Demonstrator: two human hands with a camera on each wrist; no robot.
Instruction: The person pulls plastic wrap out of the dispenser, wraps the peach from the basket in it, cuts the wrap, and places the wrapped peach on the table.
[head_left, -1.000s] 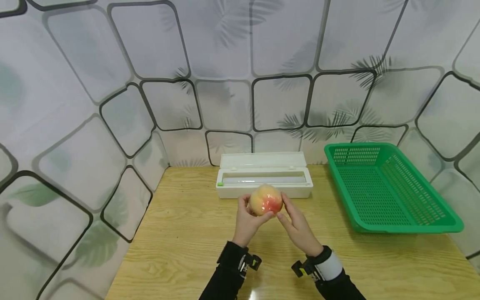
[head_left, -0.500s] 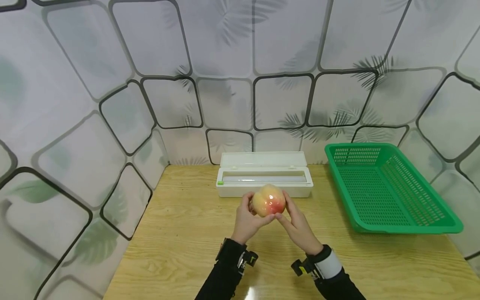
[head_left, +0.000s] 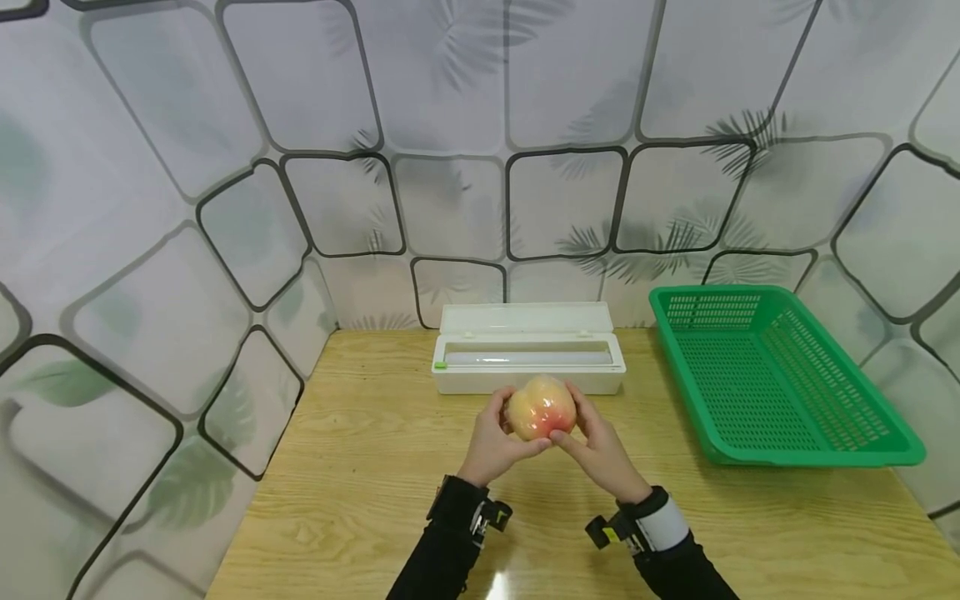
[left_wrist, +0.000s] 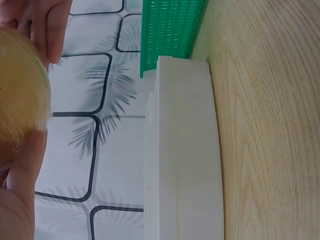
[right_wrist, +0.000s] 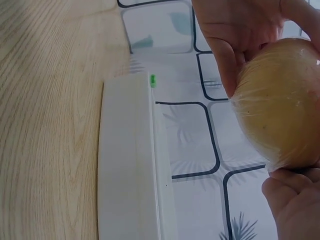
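A yellow and red peach, wrapped in clear plastic film, is held up between both hands in front of the white box. My left hand grips its left side, thumb along the front. From the right, my right hand holds it, with its thumb pressed at the lower front. Wrinkles of film show on the peach in the right wrist view, gathered near the fingers. Behind stands the white cling film dispenser, its lid raised and a roll of film inside.
A green plastic basket with perforated sides stands at the right of the wooden table. Patterned cloth walls enclose the back and sides. A small green slider sits at the dispenser's left end.
Both hands have drawn the peach slightly toward the body and to the right. The right fingers have closed in nearer around it. Dispenser and basket have stayed in place.
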